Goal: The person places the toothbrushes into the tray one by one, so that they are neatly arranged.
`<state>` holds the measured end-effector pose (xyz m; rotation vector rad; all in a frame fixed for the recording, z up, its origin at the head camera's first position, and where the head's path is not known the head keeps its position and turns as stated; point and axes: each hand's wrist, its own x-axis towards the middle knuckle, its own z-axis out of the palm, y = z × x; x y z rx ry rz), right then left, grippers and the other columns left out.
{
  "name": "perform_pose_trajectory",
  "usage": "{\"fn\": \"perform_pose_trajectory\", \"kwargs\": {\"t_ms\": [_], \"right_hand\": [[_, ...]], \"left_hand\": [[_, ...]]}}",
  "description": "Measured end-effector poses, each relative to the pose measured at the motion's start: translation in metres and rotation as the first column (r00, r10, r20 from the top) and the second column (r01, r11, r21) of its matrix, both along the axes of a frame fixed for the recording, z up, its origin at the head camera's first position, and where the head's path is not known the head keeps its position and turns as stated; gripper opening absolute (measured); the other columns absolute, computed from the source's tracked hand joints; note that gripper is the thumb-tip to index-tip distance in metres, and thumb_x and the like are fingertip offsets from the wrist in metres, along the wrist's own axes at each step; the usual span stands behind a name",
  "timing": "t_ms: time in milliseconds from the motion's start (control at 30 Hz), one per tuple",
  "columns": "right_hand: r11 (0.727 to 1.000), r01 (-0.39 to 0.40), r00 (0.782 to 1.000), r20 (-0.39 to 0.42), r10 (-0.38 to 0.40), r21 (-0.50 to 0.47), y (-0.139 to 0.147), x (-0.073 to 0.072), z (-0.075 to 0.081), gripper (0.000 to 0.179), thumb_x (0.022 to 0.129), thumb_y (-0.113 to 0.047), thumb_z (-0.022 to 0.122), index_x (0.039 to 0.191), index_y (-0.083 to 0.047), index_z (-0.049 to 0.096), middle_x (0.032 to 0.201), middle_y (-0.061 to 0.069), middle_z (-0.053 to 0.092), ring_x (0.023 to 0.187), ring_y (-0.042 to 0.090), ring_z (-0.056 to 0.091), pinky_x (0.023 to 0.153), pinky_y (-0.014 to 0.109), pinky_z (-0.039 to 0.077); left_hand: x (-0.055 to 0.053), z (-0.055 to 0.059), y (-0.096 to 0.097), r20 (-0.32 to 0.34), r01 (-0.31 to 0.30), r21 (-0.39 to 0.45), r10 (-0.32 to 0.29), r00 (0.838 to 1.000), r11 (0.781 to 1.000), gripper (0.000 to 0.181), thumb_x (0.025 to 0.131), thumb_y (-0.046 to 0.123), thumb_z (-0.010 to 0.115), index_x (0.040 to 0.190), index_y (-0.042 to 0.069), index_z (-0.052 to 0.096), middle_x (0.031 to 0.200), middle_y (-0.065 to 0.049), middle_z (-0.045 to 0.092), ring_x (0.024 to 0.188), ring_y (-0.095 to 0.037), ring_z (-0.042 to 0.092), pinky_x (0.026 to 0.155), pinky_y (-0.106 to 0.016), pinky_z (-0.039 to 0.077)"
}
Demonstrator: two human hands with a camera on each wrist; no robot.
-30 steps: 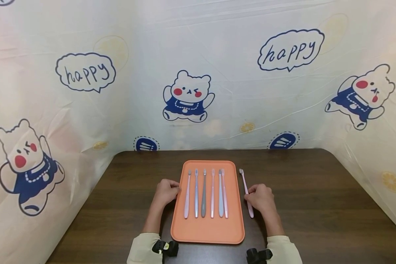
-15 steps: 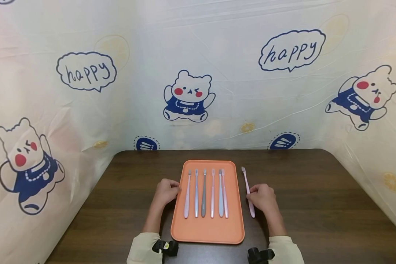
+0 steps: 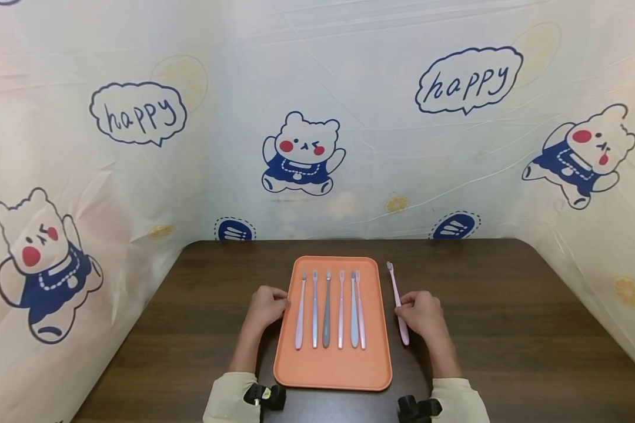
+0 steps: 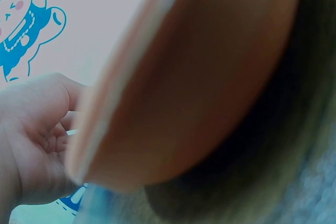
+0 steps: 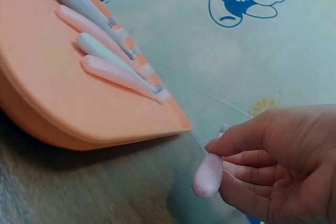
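Note:
My right hand (image 3: 424,314) pinches a pink toothbrush (image 3: 394,286) by its handle, to the right of the orange tray (image 3: 332,371). The brush head points away from me. In the right wrist view, the rounded end of the handle (image 5: 207,179) shows between thumb and fingers. My left hand (image 3: 266,306) grips the tray's left rim, fingers curled at the edge; the left wrist view shows this hand (image 4: 39,140) partly hidden behind the blurred rim. Several toothbrushes lie side by side on the tray, among them a grey one (image 3: 326,320) and a light blue one (image 3: 354,317).
A dark wooden table (image 3: 508,329) extends on both sides of the tray. Behind it hangs a pale curtain (image 3: 370,164) printed with bears and speech bubbles. A black wrist camera (image 3: 418,408) sits near the right sleeve.
My right hand has shifted slightly right, then a little away from me, carrying the pink toothbrush. The left hand and the tray stay in place.

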<state>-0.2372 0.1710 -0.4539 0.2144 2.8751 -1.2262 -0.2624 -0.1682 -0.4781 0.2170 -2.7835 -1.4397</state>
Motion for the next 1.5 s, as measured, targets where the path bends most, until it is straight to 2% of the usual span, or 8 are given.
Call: {"fn": "perform_pose_trajectory", "kwargs": {"t_ms": [400,633,1133,1500], "right_hand": [[0.999,-0.009,1.000,0.013,0.010,-0.049,-0.006,0.000,0.006,0.021,0.085,-0.008,0.075,0.102,0.006,0.074,0.086,0.015,0.077,0.070,0.014,0.068,0.063,0.030,0.056],[0.998,-0.021,1.000,-0.007,0.021,-0.055,-0.009,-0.001,0.008,0.021,0.084,-0.008,0.075,0.102,0.005,0.075,0.086,0.014,0.077,0.070,0.013,0.066,0.061,0.027,0.053],[0.989,-0.046,0.999,0.009,0.048,-0.139,-0.018,0.000,0.010,0.025,0.086,-0.005,0.075,0.108,0.007,0.072,0.086,0.013,0.075,0.068,0.012,0.066,0.061,0.027,0.055],[0.981,-0.046,0.996,0.061,0.059,-0.186,-0.023,0.000,0.008,0.028,0.089,-0.002,0.069,0.115,0.007,0.069,0.094,0.015,0.073,0.074,0.015,0.065,0.068,0.033,0.062]], "left_hand": [[-0.003,0.001,-0.002,0.018,0.004,-0.014,-0.004,1.000,1.000,0.022,0.088,0.005,0.064,0.102,-0.005,0.078,0.093,-0.017,0.076,0.071,-0.015,0.069,0.063,-0.030,0.059],[-0.004,0.001,-0.002,0.018,0.006,-0.010,-0.006,1.000,1.000,0.022,0.088,0.005,0.064,0.102,-0.005,0.078,0.093,-0.017,0.076,0.072,-0.015,0.069,0.064,-0.030,0.060],[-0.003,0.002,-0.001,0.009,0.007,-0.017,-0.007,1.000,1.000,0.021,0.088,0.005,0.064,0.101,-0.005,0.078,0.091,-0.016,0.076,0.071,-0.014,0.068,0.063,-0.029,0.059],[-0.004,0.001,-0.002,0.009,0.007,-0.005,-0.007,1.000,1.000,0.022,0.087,0.005,0.064,0.100,-0.005,0.078,0.093,-0.017,0.077,0.071,-0.015,0.070,0.063,-0.029,0.059]]}}
